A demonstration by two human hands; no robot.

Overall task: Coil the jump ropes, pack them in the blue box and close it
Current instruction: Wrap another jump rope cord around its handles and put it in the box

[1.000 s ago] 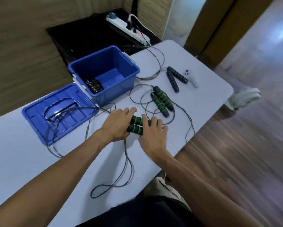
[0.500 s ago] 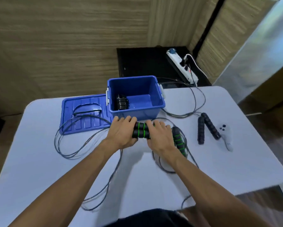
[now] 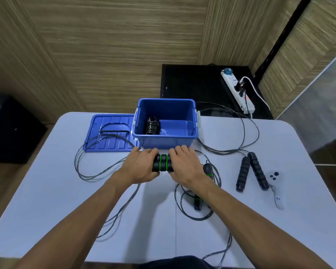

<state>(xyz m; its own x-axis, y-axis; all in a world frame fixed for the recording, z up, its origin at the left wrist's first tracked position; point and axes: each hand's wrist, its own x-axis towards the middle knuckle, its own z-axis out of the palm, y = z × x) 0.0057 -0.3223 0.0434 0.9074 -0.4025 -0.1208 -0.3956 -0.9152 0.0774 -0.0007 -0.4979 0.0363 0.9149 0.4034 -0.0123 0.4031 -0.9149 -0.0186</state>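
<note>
Head view: both hands, left (image 3: 139, 167) and right (image 3: 184, 166), curl their fingers around paired green-ringed handles (image 3: 162, 163), long axis running left-right, just before the open blue box (image 3: 166, 139). White counter (image 3: 46, 191), lid (image 3: 111, 133) lying left, wood-grain walls behind.

The room is lit evenly from above. The white table (image 3: 46, 191) shows soft shadows under the arms. The edges look bent and slightly blurred.
</note>
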